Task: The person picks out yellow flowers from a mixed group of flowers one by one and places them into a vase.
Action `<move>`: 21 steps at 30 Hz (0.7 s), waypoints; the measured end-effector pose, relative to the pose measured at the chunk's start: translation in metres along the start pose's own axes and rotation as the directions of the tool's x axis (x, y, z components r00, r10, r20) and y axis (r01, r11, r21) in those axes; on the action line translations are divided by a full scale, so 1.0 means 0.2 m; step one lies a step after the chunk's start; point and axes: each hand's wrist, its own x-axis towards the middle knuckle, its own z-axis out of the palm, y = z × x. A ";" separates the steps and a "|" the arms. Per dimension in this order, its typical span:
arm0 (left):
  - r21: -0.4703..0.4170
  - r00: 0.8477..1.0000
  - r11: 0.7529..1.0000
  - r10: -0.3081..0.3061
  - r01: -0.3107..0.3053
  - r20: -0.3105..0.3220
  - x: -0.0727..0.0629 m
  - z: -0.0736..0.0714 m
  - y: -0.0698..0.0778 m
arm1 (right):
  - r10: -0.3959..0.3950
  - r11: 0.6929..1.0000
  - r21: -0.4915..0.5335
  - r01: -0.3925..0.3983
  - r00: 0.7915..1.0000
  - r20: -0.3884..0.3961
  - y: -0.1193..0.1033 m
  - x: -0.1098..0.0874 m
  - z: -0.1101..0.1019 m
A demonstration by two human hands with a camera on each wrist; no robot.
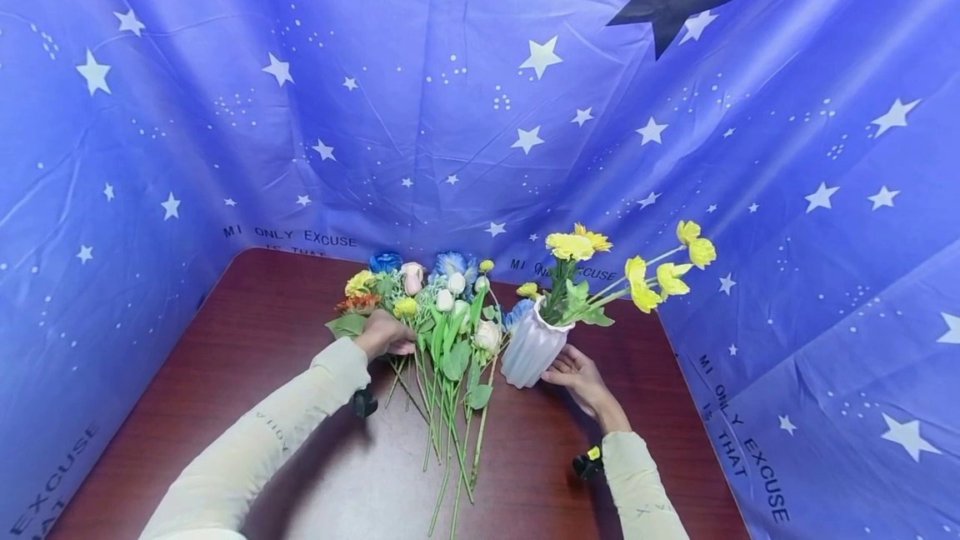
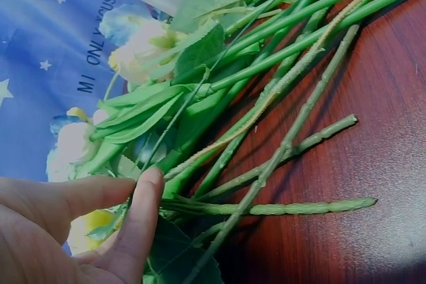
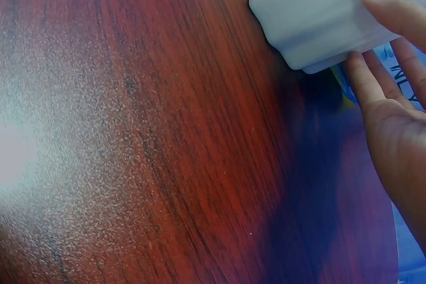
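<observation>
White vase: was located at the right part of the tabletop, just beside the loose flowers, and contained yellow flowers. Was held between the thumb and fingers of the right hand. With the fingers of the left hand, pinched one thin green stem among the loose flowers.

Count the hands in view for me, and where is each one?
2. The left hand is at the loose flowers, pinching a thin stem; the right hand is at the white vase, holding its side. Neither is hidden.
</observation>
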 end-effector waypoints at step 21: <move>-0.022 0.990 0.990 -0.142 0.142 0.007 0.04 -0.04 0.05 | -0.021 1.000 0.015 0.021 1.000 0.008 0.00 -0.01 0.00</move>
